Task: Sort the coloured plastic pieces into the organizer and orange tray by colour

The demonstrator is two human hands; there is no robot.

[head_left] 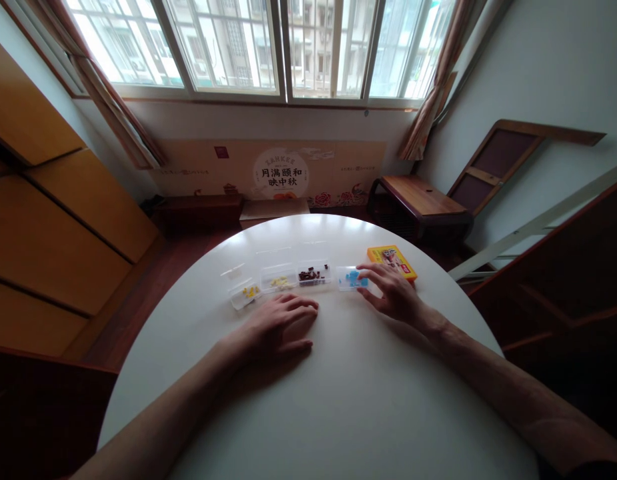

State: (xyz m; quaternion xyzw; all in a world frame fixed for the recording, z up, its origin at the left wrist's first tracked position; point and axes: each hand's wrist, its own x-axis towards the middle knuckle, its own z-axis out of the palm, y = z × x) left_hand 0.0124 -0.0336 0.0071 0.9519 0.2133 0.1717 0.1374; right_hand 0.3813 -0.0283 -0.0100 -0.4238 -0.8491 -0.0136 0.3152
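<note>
Under the windows [228,47], a round white table [338,407] carries clear plastic boxes in a row, perhaps to keep colours separate within reach. From the left: the first box [242,305] holds bright yellow pieces [250,292], the second pale yellow pieces [280,283], the third dark brown pieces [311,275]. Nearby, the left hand [281,323] lies loosely spread, visibly holding nothing. Rightward, the right hand [396,293], thumb and fingers parted, spans the blue pieces' [352,278] box [342,281]; whether it grips is unclear. Just beside sits a yellow carton [391,260].

Beneath the grip spreads a round white table [348,407]. Beyond it, daylight enters through wide windows [228,47] above a printed panel [193,157]. Left of the grip, yellow-brown cabinets [93,200] meet dark reddish flooring [176,260]; far right rises a pale wall [563,73].
</note>
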